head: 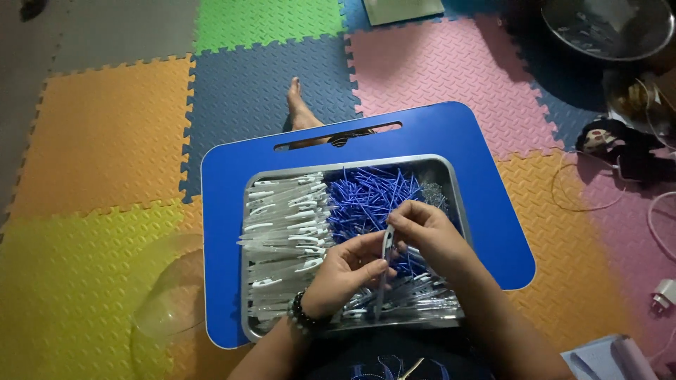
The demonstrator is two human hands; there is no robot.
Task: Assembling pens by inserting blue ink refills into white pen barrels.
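Left hand [346, 271] gripping pen barrel [384, 271] upright, right hand [427, 232] pinching its top, above metal tray [451, 184]

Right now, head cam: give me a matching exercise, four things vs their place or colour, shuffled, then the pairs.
Things:
1. white pen barrels
2. blue refills
3. lap desk
4. clear bowl

Place or colour:
A. on the foam mat, left of the blue board
B. left side of the metal tray
C. blue board with a slot handle, under the tray
D. heap in the tray's upper middle, beside the right hand

Pairs: 1-B, 2-D, 3-C, 4-A.

The left hand and right hand together hold one pen barrel above the tray.
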